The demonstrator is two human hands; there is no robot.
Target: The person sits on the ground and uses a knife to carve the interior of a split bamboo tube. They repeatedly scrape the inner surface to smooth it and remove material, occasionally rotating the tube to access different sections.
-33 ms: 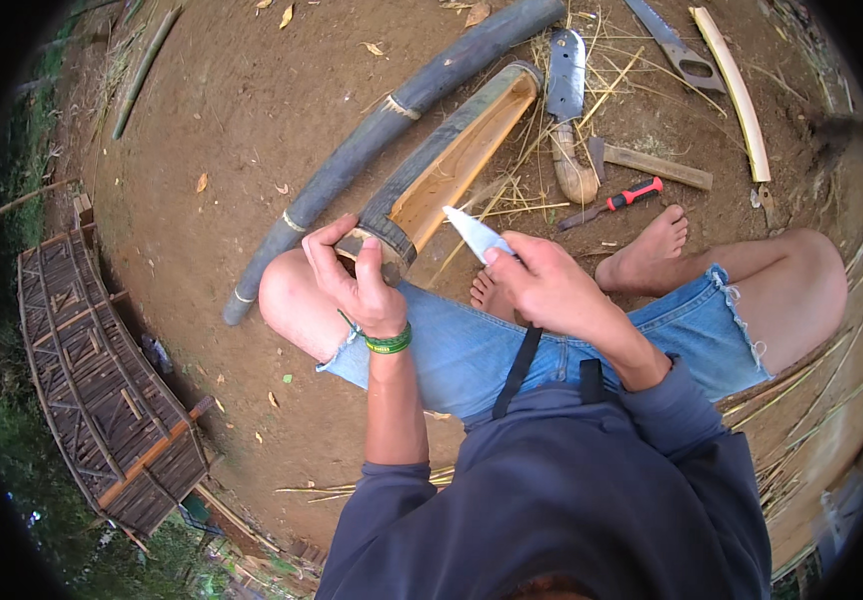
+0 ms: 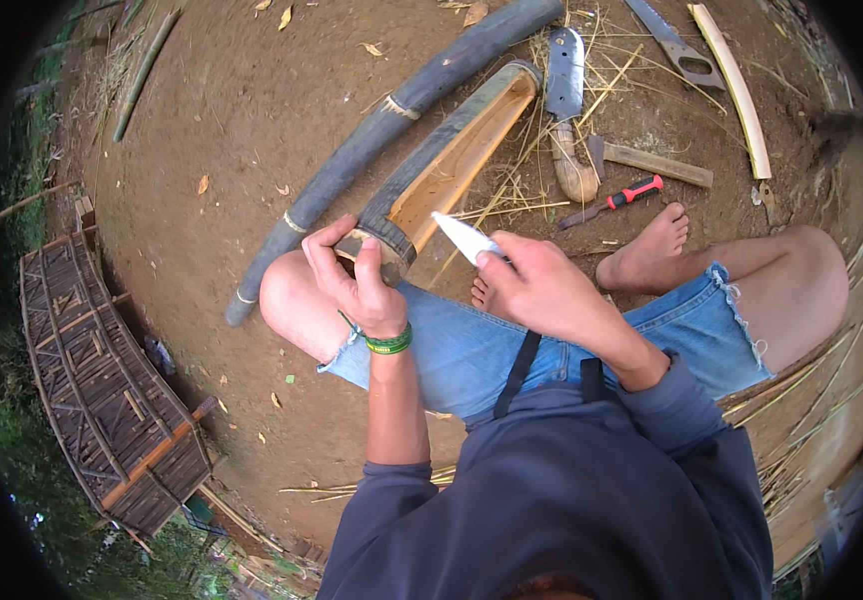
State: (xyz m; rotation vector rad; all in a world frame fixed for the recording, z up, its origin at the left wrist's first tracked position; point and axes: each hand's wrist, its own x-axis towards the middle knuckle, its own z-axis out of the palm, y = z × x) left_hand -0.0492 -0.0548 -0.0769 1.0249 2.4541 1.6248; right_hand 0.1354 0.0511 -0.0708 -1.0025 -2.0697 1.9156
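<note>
A dark bamboo section (image 2: 399, 187) with a long opening cut along its side slants away from me, its near end by my left knee. Pale tan inner wall shows in the opening. My left hand (image 2: 360, 275) grips that near end, thumb on the rim and fingers round the far side. In my right hand (image 2: 542, 285) is a knife (image 2: 464, 238) with a broad, bright, pointed blade. Its tip points up and left, close to the near end of the opening; whether it touches the bamboo I cannot tell. My fist hides the handle.
A longer bamboo pole (image 2: 352, 150) lies left of the section. To the right are a machete (image 2: 566, 75), a hammer-like tool (image 2: 652, 163), a red-and-black-handled chisel (image 2: 635, 193), a handsaw (image 2: 687, 55) and a split bamboo strip (image 2: 737, 90). A slatted bamboo structure (image 2: 102, 370) stands at left.
My right hand and the knife have shifted slightly left, bringing the blade tip nearer the bamboo's opening. My left hand keeps its hold and the bamboo section stays in place.
</note>
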